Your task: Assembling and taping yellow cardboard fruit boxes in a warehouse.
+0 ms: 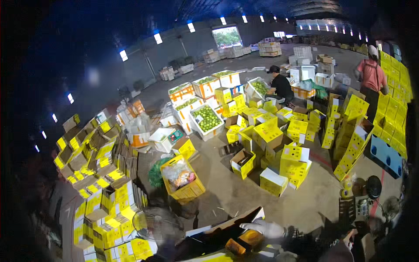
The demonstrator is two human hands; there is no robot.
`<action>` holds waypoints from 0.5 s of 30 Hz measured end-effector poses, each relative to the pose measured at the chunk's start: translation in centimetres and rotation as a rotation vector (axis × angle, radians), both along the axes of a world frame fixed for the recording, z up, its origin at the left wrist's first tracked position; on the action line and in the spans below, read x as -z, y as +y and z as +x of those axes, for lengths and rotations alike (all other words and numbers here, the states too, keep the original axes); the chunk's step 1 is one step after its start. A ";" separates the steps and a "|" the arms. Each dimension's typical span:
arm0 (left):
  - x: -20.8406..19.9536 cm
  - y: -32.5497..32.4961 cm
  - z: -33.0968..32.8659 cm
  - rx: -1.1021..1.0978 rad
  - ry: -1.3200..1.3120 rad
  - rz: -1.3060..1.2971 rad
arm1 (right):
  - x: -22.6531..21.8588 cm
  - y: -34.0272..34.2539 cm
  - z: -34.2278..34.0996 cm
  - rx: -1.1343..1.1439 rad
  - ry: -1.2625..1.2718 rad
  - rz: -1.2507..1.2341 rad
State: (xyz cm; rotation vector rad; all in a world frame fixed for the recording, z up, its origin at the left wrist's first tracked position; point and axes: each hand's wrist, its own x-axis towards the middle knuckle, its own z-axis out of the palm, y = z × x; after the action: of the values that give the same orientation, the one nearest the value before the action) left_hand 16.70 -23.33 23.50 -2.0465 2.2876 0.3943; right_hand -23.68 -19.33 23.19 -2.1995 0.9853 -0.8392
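Observation:
Near the lower edge, my right hand (266,228), in a pale glove, reaches in from the right. Its fingers stretch leftward at the rim of an open cardboard carton (214,231) with a dark inside. The hand looks open and rests against the carton's side; whether it bears on the flap is unclear. Two orange-brown pieces (251,238) show just below the fingers. A pale, blurred shape at the bottom edge may be my left hand (273,251); its fingers cannot be made out.
Ahead stands a yellow crate (185,194) holding plastic bags. Foam boxes of green fruit (206,118) are beyond it. Yellow cartons (297,163) crowd the middle; flattened ones (104,174) pile up at left. One person (281,87) crouches among boxes; another (373,76) stands at right.

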 end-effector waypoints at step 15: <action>3.2 0.4 -8.1 0.367 0.663 -0.210 | 7.7 -3.4 9.6 -0.198 0.338 0.806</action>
State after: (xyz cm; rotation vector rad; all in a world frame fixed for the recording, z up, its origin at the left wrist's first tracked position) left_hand 8.61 -22.93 20.27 -1.6732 3.1247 0.9570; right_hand -14.06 -22.77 15.44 -1.6950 1.0031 0.0542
